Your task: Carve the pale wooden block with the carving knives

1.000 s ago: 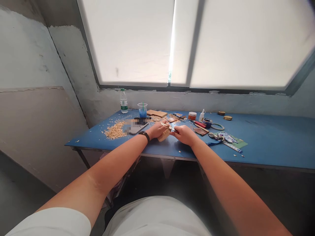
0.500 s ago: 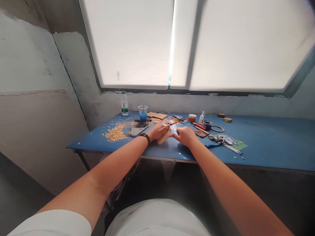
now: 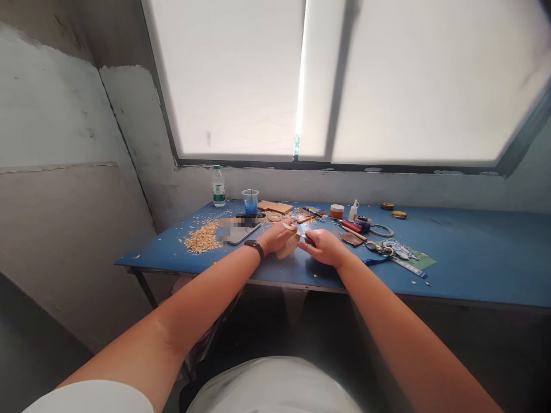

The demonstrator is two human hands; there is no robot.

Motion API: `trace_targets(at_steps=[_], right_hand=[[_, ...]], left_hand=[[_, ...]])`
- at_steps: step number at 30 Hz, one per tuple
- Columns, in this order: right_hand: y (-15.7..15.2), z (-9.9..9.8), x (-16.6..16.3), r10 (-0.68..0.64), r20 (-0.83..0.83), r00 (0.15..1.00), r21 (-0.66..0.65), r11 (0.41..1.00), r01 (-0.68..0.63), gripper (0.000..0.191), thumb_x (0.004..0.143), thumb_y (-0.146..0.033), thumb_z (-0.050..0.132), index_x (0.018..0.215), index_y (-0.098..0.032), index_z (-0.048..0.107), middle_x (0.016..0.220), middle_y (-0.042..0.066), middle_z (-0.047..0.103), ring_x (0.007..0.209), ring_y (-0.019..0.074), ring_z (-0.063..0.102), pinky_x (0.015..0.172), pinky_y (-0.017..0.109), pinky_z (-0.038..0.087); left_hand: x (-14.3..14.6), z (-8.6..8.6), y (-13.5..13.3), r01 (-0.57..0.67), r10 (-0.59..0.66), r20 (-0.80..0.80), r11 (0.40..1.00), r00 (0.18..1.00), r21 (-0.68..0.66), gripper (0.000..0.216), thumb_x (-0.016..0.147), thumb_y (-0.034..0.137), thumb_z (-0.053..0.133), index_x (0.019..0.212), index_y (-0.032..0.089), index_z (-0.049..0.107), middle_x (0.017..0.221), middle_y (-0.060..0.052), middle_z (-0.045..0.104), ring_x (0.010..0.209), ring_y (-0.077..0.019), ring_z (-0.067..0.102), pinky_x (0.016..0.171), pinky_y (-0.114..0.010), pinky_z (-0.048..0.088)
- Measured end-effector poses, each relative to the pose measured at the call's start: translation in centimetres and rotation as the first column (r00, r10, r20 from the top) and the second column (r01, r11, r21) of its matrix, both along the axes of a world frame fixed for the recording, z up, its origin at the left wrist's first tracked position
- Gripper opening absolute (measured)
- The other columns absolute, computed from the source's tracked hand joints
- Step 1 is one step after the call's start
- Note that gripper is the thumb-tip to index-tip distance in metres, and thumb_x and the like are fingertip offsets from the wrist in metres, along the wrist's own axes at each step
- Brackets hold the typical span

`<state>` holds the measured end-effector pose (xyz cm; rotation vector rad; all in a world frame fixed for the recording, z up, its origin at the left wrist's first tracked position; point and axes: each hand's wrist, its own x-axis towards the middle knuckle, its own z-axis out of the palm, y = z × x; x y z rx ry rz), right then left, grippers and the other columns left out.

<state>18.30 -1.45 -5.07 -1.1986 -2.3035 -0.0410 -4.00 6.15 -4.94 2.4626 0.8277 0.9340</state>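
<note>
My left hand [image 3: 275,236], with a dark watch on its wrist, is closed around a pale carved piece of wood [image 3: 287,248] above the front edge of the blue table. My right hand [image 3: 322,246] grips a carving knife [image 3: 309,240], whose dark reddish handle shows at the fingers. Its short blade points left at the wood, but I cannot make out whether it is cutting in. Wood shavings [image 3: 202,238] lie heaped to the left, beside a grey phone [image 3: 242,233].
On the blue table [image 3: 482,252], a water bottle [image 3: 218,188] and a cup of blue liquid [image 3: 250,202] stand at the back left. An orange jar [image 3: 336,211], glue bottle [image 3: 353,211], tape roll [image 3: 381,230], ruler [image 3: 408,267] and keys [image 3: 381,249] lie to the right.
The view has tipped up slightly, so the table sits lower in the picture. Both hands keep their hold on the wood and the knife, with only a small shift.
</note>
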Motion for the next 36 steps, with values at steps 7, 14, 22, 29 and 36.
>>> trace_targets(at_steps=[7, 14, 22, 29, 36], right_hand=[[0.1, 0.0, -0.2, -0.058, 0.061, 0.996, -0.003, 0.998, 0.058, 0.043, 0.104, -0.055, 0.061, 0.077, -0.022, 0.056, 0.073, 0.002, 0.063, 0.068, 0.0163, 0.045, 0.066, 0.032, 0.028], [-0.3, 0.3, -0.6, -0.114, 0.097, 0.989, 0.0, 0.993, 0.115, 0.046, 0.107, -0.056, 0.058, 0.077, -0.021, 0.06, 0.072, 0.004, 0.064, 0.068, 0.017, 0.047, 0.065, 0.033, 0.023], [0.7, -0.1, -0.7, -0.298, 0.085, 0.951, -0.022, 0.953, 0.301, 0.063, 0.095, -0.081, 0.061, 0.074, -0.023, 0.062, 0.071, 0.004, 0.065, 0.066, 0.0179, 0.049, 0.061, 0.033, 0.022], [-0.4, 0.4, -0.9, -0.154, 0.019, 0.988, -0.002, 0.988, 0.154, 0.054, 0.1, -0.066, 0.065, 0.07, -0.023, 0.051, 0.068, 0.001, 0.06, 0.065, 0.0158, 0.041, 0.062, 0.032, 0.023], [-0.7, 0.7, -1.2, -0.085, 0.016, 0.996, -0.035, 0.996, 0.086, 0.046, 0.104, -0.053, 0.062, 0.072, -0.022, 0.054, 0.067, -0.001, 0.057, 0.065, 0.0151, 0.038, 0.063, 0.032, 0.024]], left_hand=[[0.0, 0.5, -0.6, 0.012, -0.011, 0.011, 0.994, 1.0, -0.112, 0.023, 0.095, 0.042, 0.051, 0.091, 0.02, 0.057, 0.088, -0.005, 0.067, 0.079, -0.0202, 0.062, 0.071, -0.032, 0.047], [-0.3, 0.2, -0.3, 0.021, -0.02, 0.017, 0.997, 1.0, -0.073, 0.024, 0.093, 0.043, 0.051, 0.092, 0.02, 0.057, 0.089, -0.004, 0.066, 0.079, -0.0193, 0.06, 0.072, -0.032, 0.046], [-0.1, 0.1, -0.1, 0.032, -0.029, 0.054, 0.998, 0.998, -0.057, 0.024, 0.097, 0.039, 0.041, 0.083, 0.022, 0.052, 0.084, -0.004, 0.06, 0.078, -0.0206, 0.056, 0.077, -0.037, 0.047], [-0.4, 0.3, -0.4, 0.028, -0.028, 0.016, 1.0, 0.999, -0.002, 0.036, 0.102, 0.047, 0.04, 0.079, 0.022, 0.051, 0.079, -0.004, 0.059, 0.074, -0.0205, 0.054, 0.073, -0.037, 0.044], [-0.5, -0.2, -0.2, 0.023, -0.019, 0.053, 0.997, 0.998, -0.076, 0.023, 0.093, 0.043, 0.053, 0.088, 0.021, 0.056, 0.091, -0.005, 0.067, 0.084, -0.0201, 0.062, 0.074, -0.031, 0.049]])
